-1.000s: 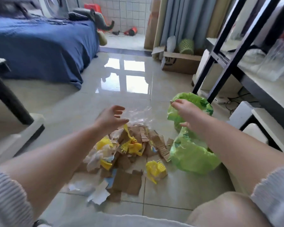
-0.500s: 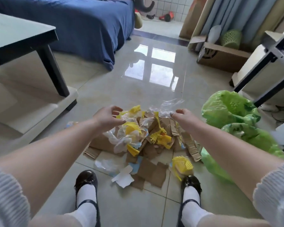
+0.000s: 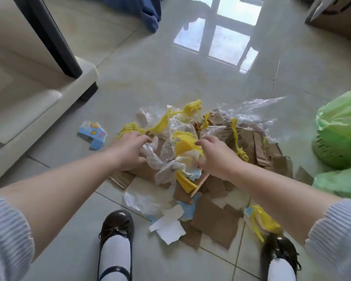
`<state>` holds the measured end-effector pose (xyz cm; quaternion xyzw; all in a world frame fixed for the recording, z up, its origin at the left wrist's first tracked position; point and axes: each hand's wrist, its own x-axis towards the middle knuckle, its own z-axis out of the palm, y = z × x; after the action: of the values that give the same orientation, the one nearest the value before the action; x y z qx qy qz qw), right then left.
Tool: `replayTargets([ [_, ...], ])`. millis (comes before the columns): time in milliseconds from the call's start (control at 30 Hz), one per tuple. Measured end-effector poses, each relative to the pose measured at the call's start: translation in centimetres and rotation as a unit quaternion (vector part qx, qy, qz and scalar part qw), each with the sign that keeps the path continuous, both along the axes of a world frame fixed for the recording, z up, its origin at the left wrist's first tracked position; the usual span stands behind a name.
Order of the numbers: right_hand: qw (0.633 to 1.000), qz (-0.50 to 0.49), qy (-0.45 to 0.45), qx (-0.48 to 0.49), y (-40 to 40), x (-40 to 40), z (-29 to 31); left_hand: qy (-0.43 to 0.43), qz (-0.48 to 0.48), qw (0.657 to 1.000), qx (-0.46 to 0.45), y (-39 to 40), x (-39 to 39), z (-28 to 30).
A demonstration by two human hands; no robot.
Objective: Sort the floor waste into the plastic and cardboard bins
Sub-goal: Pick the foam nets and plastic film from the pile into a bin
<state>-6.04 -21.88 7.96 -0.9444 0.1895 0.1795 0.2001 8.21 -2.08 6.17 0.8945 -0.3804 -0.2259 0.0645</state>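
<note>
A heap of floor waste lies in front of me: torn cardboard pieces [image 3: 215, 218], yellow foam netting [image 3: 185, 144], crumpled clear plastic film [image 3: 164, 163] and white paper scraps [image 3: 169, 226]. My left hand [image 3: 132, 149] is down on the left side of the heap, its fingers and thumb curled round the crumpled plastic film. My right hand [image 3: 214, 154] is on the middle of the heap, fingers and thumb closing round the yellow foam netting. Two bins lined with green bags stand at the right edge, a farther bin [image 3: 340, 136] and a nearer bin [image 3: 340, 184].
A small blue carton [image 3: 93, 133] lies apart, left of the heap. A cream bench [image 3: 28, 102] and a black table leg [image 3: 55, 37] stand at the left. My two black shoes [image 3: 116, 226] [image 3: 278, 249] touch the heap's near edge. A cardboard box [image 3: 336, 23] sits far right.
The view tilted down toward the floor. Both hands dropped from above the heap onto it and closed on the plastic film and the yellow netting.
</note>
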Motion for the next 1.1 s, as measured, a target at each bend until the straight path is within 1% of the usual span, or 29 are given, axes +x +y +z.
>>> replayTargets([
  [100, 0.994, 0.084, 0.038, -0.052, 0.0, 1.1, -2.8, -0.045, -0.056, 0.997, 0.035, 0.2, 1.2, -3.5],
  [167, 0.988, 0.123, 0.048, -0.073, 0.0, 1.6, -4.5, -0.068, -0.101, 0.991, 0.060, -0.2, 1.9, -5.5],
  [300, 0.975, 0.194, 0.018, -0.108, 0.2, 2.1, -7.5, -0.125, -0.207, 0.965, 0.104, -1.2, 2.6, -8.8],
  [367, 0.969, 0.219, 0.015, -0.115, 0.2, 2.5, -8.8, -0.141, -0.240, 0.956, 0.097, -1.6, 3.0, -9.7],
  [433, 0.969, 0.220, 0.008, -0.108, 0.2, 2.9, -9.7, -0.148, -0.247, 0.955, 0.065, -2.2, 3.3, -9.7],
  [500, 0.973, 0.209, -0.007, -0.096, 0.0, 3.1, -10.3, -0.151, -0.234, 0.960, 0.022, -2.5, 3.7, -9.5],
  [567, 0.979, 0.191, -0.021, -0.072, -0.3, 3.2, -10.4, -0.136, -0.224, 0.965, 0.001, -2.4, 4.1, -9.4],
  [633, 0.983, 0.176, -0.042, -0.036, -0.6, 3.1, -10.1, -0.122, -0.218, 0.968, -0.022, -1.8, 4.3, -9.2],
  [700, 0.990, 0.127, -0.064, 0.013, -0.7, 2.8, -9.5, -0.124, -0.202, 0.971, -0.042, -1.2, 4.6, -8.9],
  [767, 0.993, 0.060, -0.087, 0.054, -0.9, 2.4, -8.9, -0.100, -0.161, 0.980, -0.066, -0.8, 4.8, -8.4],
  [833, 0.990, 0.016, -0.116, 0.084, -1.3, 1.9, -8.4, -0.072, -0.109, 0.986, -0.106, -0.4, 4.8, -8.2],
  [933, 0.981, -0.031, -0.149, 0.118, -2.1, 1.6, -7.1, -0.059, 0.008, 0.987, -0.147, -0.1, 5.0, -8.0],
  [1033, 0.977, -0.063, -0.166, 0.115, -3.2, 2.1, -5.8, -0.039, 0.081, 0.976, -0.200, -0.4, 4.8, -7.7],
  [1100, 0.979, -0.067, -0.177, 0.071, -4.4, 3.0, -5.2, -0.026, 0.082, 0.971, -0.221, -1.3, 4.9, -7.3],
])
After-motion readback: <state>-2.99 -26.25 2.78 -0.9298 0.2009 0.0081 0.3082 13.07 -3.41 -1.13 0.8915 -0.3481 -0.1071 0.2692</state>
